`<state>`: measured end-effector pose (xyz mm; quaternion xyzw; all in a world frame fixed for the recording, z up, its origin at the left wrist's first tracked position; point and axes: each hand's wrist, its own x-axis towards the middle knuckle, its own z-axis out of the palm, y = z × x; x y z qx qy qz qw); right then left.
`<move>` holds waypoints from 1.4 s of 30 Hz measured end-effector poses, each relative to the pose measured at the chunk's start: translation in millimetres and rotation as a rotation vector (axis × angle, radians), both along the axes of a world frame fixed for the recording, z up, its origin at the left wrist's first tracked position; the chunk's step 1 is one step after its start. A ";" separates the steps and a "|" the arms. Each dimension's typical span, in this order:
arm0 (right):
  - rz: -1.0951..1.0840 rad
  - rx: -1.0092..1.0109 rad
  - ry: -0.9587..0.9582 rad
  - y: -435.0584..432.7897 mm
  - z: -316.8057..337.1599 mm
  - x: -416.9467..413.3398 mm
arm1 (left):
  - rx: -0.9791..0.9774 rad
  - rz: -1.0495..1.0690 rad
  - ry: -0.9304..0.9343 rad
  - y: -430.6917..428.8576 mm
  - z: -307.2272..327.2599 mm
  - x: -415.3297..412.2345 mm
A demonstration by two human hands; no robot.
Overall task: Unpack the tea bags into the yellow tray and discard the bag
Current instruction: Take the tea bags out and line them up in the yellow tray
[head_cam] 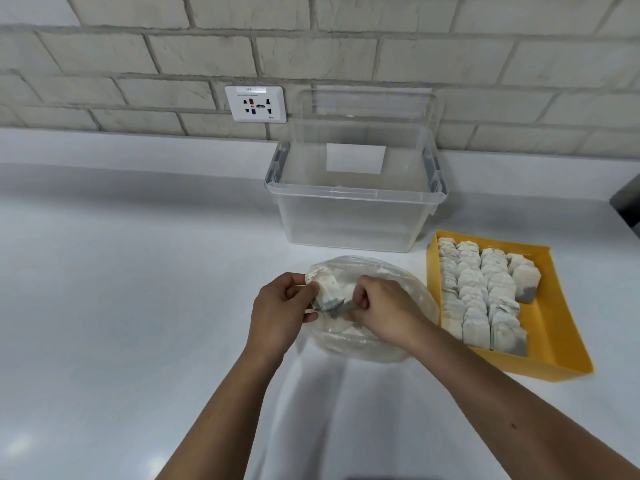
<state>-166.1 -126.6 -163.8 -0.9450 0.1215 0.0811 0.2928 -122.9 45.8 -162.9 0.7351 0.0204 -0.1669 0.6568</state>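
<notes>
Head view showed us the white tabletop (138,271) with a clear bin (353,192) standing at its far edge against the brick wall, a wall socket (255,103) above and to the bin's left. Toward the right edge lay the yellow tray (554,323), its left part filled with packed tea bags (481,289) in close rows, its right strip bare. Just beside the tray, on the side away from the right edge, the plastic bag (408,289) lay crumpled, mouth up.

Over the plastic bag we held both hands. The left hand (277,313) had its fingers curled and clamped on the loose tea bags (327,287), a small clutch lifted from the opening. The right hand (384,306) had its fingers curled tight, pinching the clutch's lower end; whether they caught the film too, we could not tell.

We judged the unpacking well along, this clutch among the last. Next came a carry to the tray's bare strip, setting the clutch upright against the rows, then discarding the plastic bag.
</notes>
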 end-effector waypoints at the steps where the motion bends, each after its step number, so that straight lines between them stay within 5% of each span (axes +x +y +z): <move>1: -0.029 0.033 -0.017 -5.4 5.4 -7.8 | -0.002 0.008 -0.004 0.8 1.2 0.9; 8: -0.329 0.775 -0.222 -25.3 40.9 -57.6 | -0.009 -0.023 -0.015 -9.8 11.9 -7.7; 13: -0.326 0.972 -0.247 -26.8 52.9 -75.0 | -0.022 -0.168 -0.004 -34.1 18.2 -35.2; 15: -0.326 0.821 -0.260 -29.4 49.0 -82.4 | -0.041 -0.201 0.008 -43.9 21.5 -43.3; 19: -0.250 0.191 -0.361 -42.3 38.8 -100.7 | -0.083 -0.235 0.033 -63.4 28.9 -53.2; 24: -0.125 -0.124 -0.425 -61.8 43.5 -122.1 | -0.056 -0.310 0.025 -91.1 35.1 -66.0; 38: -0.128 -0.185 -0.461 -164.2 60.2 -156.7 | -0.102 -0.461 0.107 -171.6 43.1 -78.4; 42: -0.189 -0.282 -0.272 -213.3 78.9 -155.6 | -0.064 -0.422 0.034 -182.2 36.1 -64.7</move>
